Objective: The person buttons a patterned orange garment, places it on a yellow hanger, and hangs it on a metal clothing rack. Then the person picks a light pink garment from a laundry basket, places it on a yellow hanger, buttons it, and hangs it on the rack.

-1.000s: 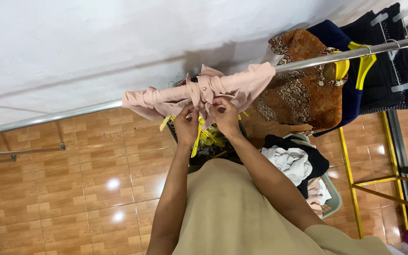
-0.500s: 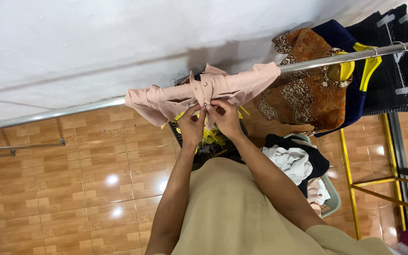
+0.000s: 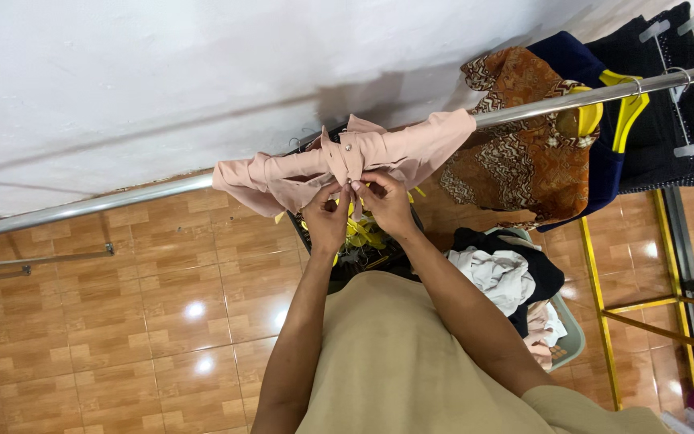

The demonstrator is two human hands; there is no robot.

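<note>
Running across the whole view is a long metal rail (image 3: 122, 201), and over its middle hangs a pale pink blouse (image 3: 379, 153), sleeves spread to either side. Further along the same rail sit a brown patterned garment (image 3: 516, 161), a navy one on a yellow hanger (image 3: 628, 108), and a black piece clipped at the far end. Below these, standing on the tiled floor (image 3: 122, 321), a grey-green basket (image 3: 569, 337) holds a heap of crumpled clothes, white and black on top, something pale pink lower down. A dark crate (image 3: 379, 261) just under the blouse is filled with loose yellow hangers.

The blouse looks already hung and mostly settled; from what I can see its front placket is what remains, with one button showing above the fingers and the part below not yet closed. Both hands meet at that placket. The left hand (image 3: 328, 219) is curled tight, fingertips pinching the pink cloth's edge. The right hand (image 3: 387, 205) is likewise closed in a pinch on the facing edge, thumb and forefinger pressed together right beside the other hand.
</note>
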